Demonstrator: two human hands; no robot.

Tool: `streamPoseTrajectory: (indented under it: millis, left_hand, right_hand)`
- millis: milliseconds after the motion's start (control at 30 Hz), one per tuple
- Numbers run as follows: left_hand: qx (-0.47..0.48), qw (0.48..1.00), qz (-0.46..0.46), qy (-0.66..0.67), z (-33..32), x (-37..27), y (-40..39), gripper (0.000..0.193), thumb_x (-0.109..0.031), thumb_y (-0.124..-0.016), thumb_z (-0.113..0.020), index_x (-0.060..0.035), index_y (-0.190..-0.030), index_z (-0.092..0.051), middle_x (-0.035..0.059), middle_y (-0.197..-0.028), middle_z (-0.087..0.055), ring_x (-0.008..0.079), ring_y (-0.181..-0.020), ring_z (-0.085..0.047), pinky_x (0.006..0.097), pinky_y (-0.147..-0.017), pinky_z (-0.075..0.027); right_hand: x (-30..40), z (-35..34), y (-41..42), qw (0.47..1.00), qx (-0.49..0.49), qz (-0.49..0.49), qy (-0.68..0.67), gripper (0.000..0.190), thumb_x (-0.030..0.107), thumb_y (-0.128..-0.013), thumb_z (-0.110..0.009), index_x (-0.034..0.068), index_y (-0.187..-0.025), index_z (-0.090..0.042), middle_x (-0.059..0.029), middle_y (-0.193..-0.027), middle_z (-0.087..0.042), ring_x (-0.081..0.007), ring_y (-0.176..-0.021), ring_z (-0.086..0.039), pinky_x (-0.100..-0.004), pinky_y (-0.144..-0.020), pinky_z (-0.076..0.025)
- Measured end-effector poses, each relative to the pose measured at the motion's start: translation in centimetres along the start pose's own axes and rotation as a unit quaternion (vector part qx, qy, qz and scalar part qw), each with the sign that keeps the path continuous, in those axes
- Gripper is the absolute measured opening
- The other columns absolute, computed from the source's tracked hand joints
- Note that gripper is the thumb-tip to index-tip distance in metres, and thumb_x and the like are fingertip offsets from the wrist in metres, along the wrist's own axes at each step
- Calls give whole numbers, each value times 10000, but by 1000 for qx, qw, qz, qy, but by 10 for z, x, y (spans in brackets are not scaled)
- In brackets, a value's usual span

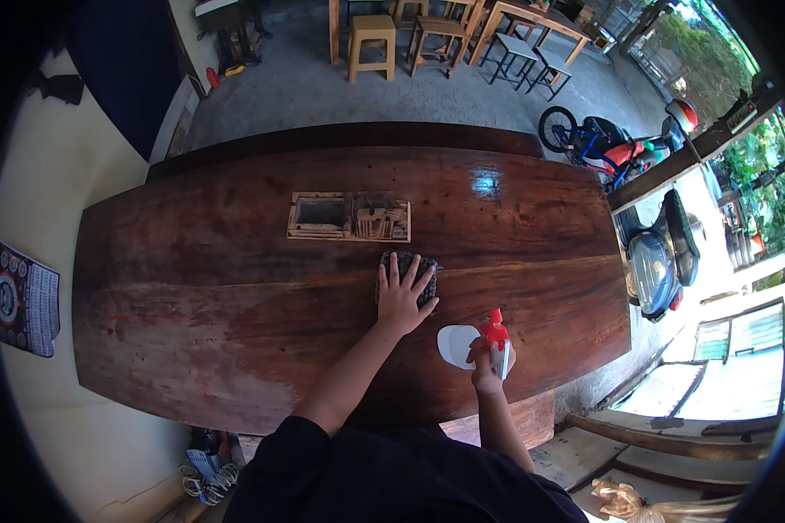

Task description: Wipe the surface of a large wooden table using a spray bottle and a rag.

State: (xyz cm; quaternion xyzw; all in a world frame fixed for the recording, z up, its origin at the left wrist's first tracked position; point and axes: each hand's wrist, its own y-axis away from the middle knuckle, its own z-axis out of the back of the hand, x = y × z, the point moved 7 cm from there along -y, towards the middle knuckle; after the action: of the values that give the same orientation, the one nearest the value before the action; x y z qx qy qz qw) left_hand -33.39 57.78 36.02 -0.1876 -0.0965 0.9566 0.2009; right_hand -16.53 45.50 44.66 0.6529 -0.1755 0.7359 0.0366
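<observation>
My left hand [402,301] lies spread, palm down, on a dark folded cloth [392,265] on the large wooden table [190,242]. To its right, my right hand [487,366] is closed round a spray bottle [499,356] with a red trigger head. The bottle's white body is partly hidden by the fingers. A white rounded piece [456,346] shows just left of that hand; whether it is part of the bottle, I cannot tell. Beyond the cloth, a wooden box with compartments [349,236] sits on the table. The tabletop is duller at the near left and shinier elsewhere.
A dark wooden bench [353,135] runs along the table's far side. The wall [46,170] with a hanging calendar [23,301] stands at the left. Stools [371,49] and chairs are farther back. A blue bicycle [592,147] and a motorcycle [657,261] stand at the right.
</observation>
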Motion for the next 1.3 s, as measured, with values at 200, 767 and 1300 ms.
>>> streamPoseTrajectory:
  millis: [200, 767, 1300]
  left_hand:
    - [29, 994, 70, -73, 40, 68, 19, 669, -555, -867, -565, -302, -1467, -412, 64, -1566, -301, 435, -1436, -204, 609, -1141, -181]
    - [43, 989, 121, -78, 57, 75, 76, 652, -554, -888, -528, -284, -1470, -407, 82, -1582, -268, 454, -1451, -149, 634, -1139, -123]
    - [-29, 897, 403, -181, 147, 249, 237, 676, -559, -900, -487, -332, -1514, -322, 53, -1604, -239, 426, -1461, -147, 593, -1168, -111]
  right_hand:
    - [-1, 9, -17, 993, -22, 103, 48, 304, 60, -935, -476, -46, -1205, -565, -201, -1212, -612, -235, -986, -655, -331, -731, -546]
    - [31, -125, 37, 945, 98, 281, 134, 293, 23, -728, -715, 36, -973, -554, -133, -935, -575, -337, -858, -548, -436, -764, -428]
    - [5, -218, -152, 989, -83, 58, 104, 712, 256, -697, -856, 68, -1239, -434, -156, -1163, -561, -320, -1030, -601, -396, -895, -484]
